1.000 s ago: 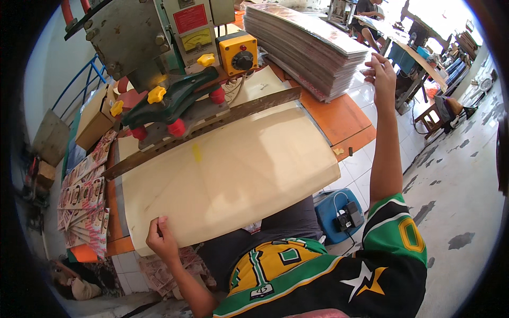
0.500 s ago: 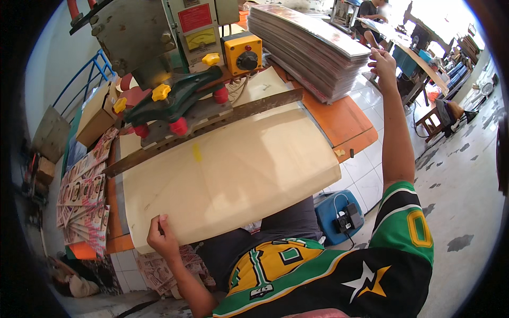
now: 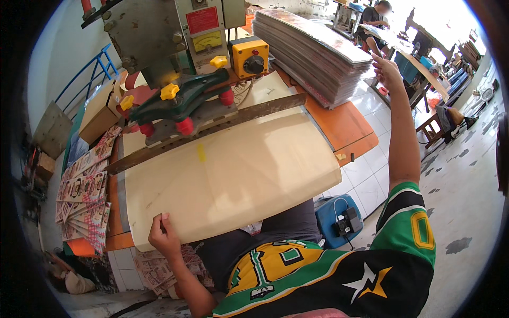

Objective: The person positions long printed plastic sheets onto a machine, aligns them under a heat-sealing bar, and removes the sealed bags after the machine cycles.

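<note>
In the head view, my left hand [image 3: 165, 238] sat at the near left edge of a broad cream sheet [image 3: 228, 175], thumb lifted beside bent fingers; I could not tell whether they pinched the edge or only rested on it. The sheet lay across the tabletop [image 3: 344, 124], smooth and faintly sheened, its near edge curving softly over my lap, with a short yellow strip [image 3: 201, 152] showing near its far side.

My right hand [image 3: 389, 76] was raised on an outstretched arm, fingers loosely spread and half bent, with nothing visible between them. It hung just beside the corner of a thick stack [image 3: 313, 53] of flat, glossy sheets with uneven layered edges; whether I touched it, I could not tell.

Along the sheet's far side ran a long, straight metal bar [image 3: 265, 108], brown and worn. Above it stood a dark green, curved bracket [image 3: 196, 95] with lobed yellow knobs [image 3: 169, 91] and stubby red cylinders [image 3: 184, 126], under a scuffed grey metal block [image 3: 140, 42]. A boxy yellow control box [image 3: 249, 58] carried a round black dial. To the left, thin printed pieces [image 3: 82, 191] lay fanned in overlapping layers near a cardboard box [image 3: 101, 111].
</note>
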`<action>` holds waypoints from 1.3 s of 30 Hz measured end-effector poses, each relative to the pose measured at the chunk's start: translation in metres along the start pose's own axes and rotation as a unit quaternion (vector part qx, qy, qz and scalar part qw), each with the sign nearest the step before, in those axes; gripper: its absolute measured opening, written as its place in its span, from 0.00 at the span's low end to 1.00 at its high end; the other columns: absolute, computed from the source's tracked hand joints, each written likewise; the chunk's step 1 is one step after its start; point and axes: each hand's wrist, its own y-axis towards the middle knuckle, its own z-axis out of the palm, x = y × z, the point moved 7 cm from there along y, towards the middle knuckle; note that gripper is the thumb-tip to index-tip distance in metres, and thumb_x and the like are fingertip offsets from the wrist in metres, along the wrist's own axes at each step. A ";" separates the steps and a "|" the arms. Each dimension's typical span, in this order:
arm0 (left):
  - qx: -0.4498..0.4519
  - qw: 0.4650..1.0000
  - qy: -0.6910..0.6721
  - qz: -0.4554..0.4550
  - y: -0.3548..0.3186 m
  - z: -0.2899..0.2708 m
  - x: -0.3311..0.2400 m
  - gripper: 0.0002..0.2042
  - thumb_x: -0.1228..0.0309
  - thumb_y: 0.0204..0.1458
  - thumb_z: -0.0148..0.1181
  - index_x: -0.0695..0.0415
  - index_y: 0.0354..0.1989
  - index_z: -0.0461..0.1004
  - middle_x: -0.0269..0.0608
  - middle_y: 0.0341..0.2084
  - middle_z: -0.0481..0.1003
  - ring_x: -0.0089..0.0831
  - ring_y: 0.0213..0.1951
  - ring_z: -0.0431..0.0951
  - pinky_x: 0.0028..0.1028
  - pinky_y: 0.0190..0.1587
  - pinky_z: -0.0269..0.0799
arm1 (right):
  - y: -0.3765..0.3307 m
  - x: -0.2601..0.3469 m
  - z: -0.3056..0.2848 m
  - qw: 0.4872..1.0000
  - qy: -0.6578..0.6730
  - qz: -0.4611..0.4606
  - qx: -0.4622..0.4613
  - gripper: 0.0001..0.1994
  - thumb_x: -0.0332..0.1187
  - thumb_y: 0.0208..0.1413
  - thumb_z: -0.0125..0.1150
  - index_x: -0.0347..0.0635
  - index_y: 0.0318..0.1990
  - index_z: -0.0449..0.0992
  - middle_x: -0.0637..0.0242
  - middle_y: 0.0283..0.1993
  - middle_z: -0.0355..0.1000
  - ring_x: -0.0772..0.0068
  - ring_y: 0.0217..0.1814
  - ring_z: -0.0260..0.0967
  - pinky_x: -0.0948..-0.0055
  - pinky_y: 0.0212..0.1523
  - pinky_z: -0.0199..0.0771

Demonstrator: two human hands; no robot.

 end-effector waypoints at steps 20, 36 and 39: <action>0.002 1.000 0.018 0.007 -0.001 -0.001 0.000 0.11 0.68 0.65 0.59 0.64 0.36 0.81 0.45 0.25 0.80 0.36 0.26 0.78 0.32 0.31 0.71 | 0.004 0.034 0.005 0.979 -0.199 -0.052 0.003 0.23 0.51 0.68 0.59 0.48 0.24 0.67 0.78 0.17 0.60 0.85 0.14 0.51 0.79 0.14 0.50; -0.003 1.000 0.020 0.021 -0.001 0.000 -0.004 0.11 0.67 0.65 0.59 0.63 0.37 0.80 0.44 0.24 0.79 0.35 0.25 0.77 0.31 0.30 0.71 | -0.040 0.048 0.002 0.987 -0.101 -0.035 0.120 0.22 0.51 0.67 0.59 0.36 0.45 0.78 0.63 0.41 0.78 0.79 0.36 0.71 0.77 0.34 0.68; 0.009 0.999 0.035 0.012 0.000 -0.001 -0.006 0.11 0.67 0.65 0.59 0.63 0.37 0.80 0.45 0.24 0.79 0.35 0.25 0.77 0.31 0.30 0.71 | -0.078 0.046 -0.005 0.994 0.009 -0.032 0.100 0.17 0.45 0.69 0.59 0.36 0.43 0.74 0.69 0.35 0.74 0.86 0.29 0.72 0.88 0.17 0.61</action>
